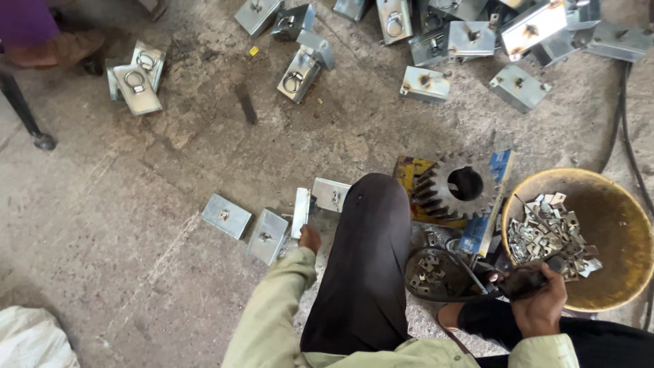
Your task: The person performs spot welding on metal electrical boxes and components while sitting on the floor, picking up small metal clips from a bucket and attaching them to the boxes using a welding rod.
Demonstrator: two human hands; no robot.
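I sit on a concrete floor with one knee [371, 252] raised in dark trousers. My left hand [310, 239] reaches past the knee, and its curled fingers grip the lower end of a small zinc-plated metal plate [301, 212] that stands on edge. Two similar plates [227, 216] [267, 236] lie flat just to its left, and another [331, 195] lies behind it. My right hand [539, 303] is closed around a dark tool [521, 278] at the near rim of a yellow bowl [616, 225], which holds several small metal clips [548, 235].
A large steel gear [458, 185] rests on coloured cartons beside the knee. A dark shallow dish [436, 274] holds more clips. Many plated boxes with ring handles [470, 37] are scattered at the top. Another person's foot [58, 48] is top left, and a cable [623, 129] runs down the right.
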